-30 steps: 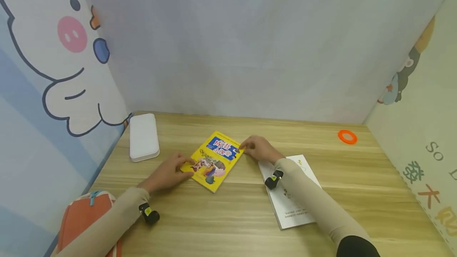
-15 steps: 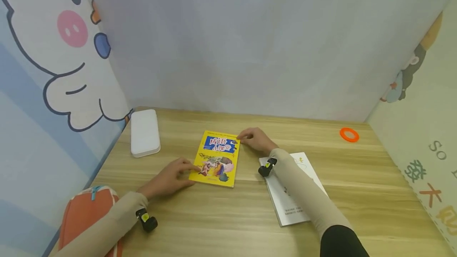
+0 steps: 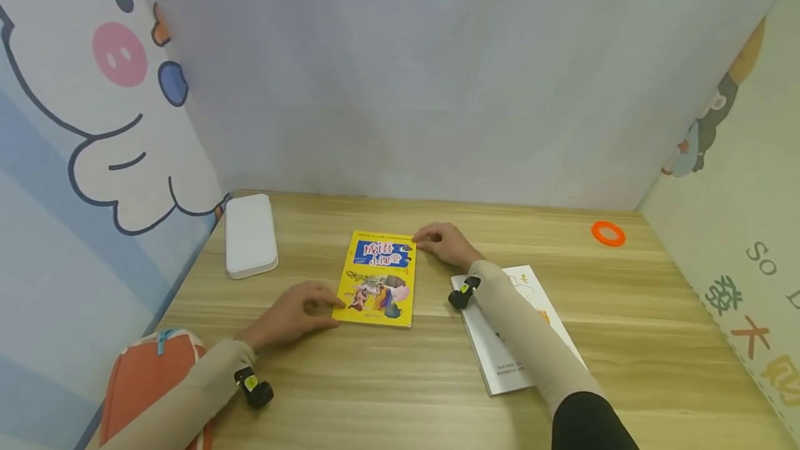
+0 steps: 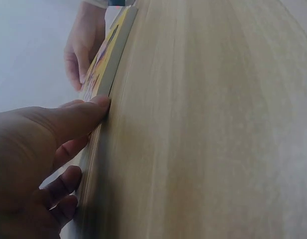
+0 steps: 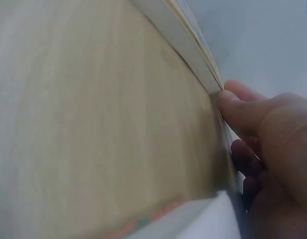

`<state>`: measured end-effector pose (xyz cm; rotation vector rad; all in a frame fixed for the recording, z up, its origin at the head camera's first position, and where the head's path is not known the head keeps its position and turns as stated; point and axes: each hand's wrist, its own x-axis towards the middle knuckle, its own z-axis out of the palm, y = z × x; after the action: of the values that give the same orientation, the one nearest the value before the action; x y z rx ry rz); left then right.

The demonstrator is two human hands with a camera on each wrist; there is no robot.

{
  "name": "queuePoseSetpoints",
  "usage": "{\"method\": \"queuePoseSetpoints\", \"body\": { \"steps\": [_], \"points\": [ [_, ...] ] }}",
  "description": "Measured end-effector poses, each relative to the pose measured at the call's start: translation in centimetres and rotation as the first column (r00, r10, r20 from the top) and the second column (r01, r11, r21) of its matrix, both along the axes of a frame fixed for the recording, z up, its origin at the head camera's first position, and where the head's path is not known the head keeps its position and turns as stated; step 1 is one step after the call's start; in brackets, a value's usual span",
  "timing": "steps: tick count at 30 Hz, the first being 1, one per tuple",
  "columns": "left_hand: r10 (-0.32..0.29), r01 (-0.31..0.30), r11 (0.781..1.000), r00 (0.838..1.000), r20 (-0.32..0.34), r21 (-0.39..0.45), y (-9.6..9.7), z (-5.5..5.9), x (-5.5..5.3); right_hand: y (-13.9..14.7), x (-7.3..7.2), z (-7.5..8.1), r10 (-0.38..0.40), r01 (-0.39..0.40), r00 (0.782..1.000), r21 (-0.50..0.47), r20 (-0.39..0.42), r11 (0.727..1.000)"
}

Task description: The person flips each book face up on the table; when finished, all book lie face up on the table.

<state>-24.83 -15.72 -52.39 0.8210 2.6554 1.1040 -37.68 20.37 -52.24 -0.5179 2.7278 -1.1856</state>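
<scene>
The table shows smooth wood grain with a faint sheen; the yellow book is paper, the white case smooth, plastic-looking, the sleeves and backdrop matt cloth.

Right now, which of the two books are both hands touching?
The yellow book: left hand and right hand touch its opposite corners. The white book lies apart, partly hidden by the right sleeve.

Behind the far edge of your wood-grain tabletop hangs a pale grey curtain; a blue panel with a white cartoon animal flanks your left edge, a cream panel with printed lettering the right.
</scene>
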Motion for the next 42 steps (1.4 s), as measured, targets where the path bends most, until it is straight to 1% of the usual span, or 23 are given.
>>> {"method": "queuePoseSetpoints", "body": {
  "steps": [5,8,10,13,18,21,26,31,38,42],
  "points": [
    [-0.006,0.006,1.000,1.000,0.017,-0.002,-0.1,0.1,-0.1,0.1,0.0,0.4,0.045,-0.045,0.999,-0.002,0.017,0.999],
    [-0.005,0.005,1.000,1.000,0.024,-0.007,-0.2,0.1,-0.1,0.2,0.1,0.6,0.077,-0.077,0.997,-0.001,0.007,0.997],
    [-0.006,0.006,1.000,1.000,0.025,-0.011,-0.2,0.1,-0.1,0.2,0.1,0.6,0.084,-0.084,0.996,-0.001,0.001,0.996],
    [-0.011,0.012,1.000,0.999,0.037,-0.016,-0.2,0.1,-0.1,0.2,0.1,0.5,0.082,-0.082,0.997,0.005,-0.013,0.997],
    [-0.020,0.022,1.000,0.997,0.068,-0.022,-0.2,0.5,-0.3,0.1,0.0,0.4,0.058,-0.057,0.998,0.012,-0.021,0.998],
    [-0.017,0.019,1.000,0.997,0.077,-0.025,-0.4,0.6,-0.4,-0.2,-0.1,0.2,0.064,-0.063,0.997,0.027,-0.033,0.998],
    [-0.013,0.017,0.999,0.996,0.086,-0.043,-0.9,0.7,-0.4,-0.9,0.1,0.4,0.086,-0.083,0.995,0.045,-0.046,0.995],
    [-0.007,0.012,0.999,0.994,0.110,-0.049,-1.7,1.2,-0.3,-1.8,0.0,0.5,0.089,-0.088,0.996,0.059,-0.025,0.994],
    [0.010,-0.002,0.997,0.994,0.108,-0.081,-3.2,1.6,-0.1,-3.6,-0.5,0.4,0.119,-0.117,0.993,0.093,-0.020,0.989],
    [0.028,-0.016,0.995,0.992,0.123,-0.100,-4.0,1.9,-0.2,-4.5,-0.4,0.9,0.119,-0.118,0.993,0.098,-0.007,0.988]
  ]
}}
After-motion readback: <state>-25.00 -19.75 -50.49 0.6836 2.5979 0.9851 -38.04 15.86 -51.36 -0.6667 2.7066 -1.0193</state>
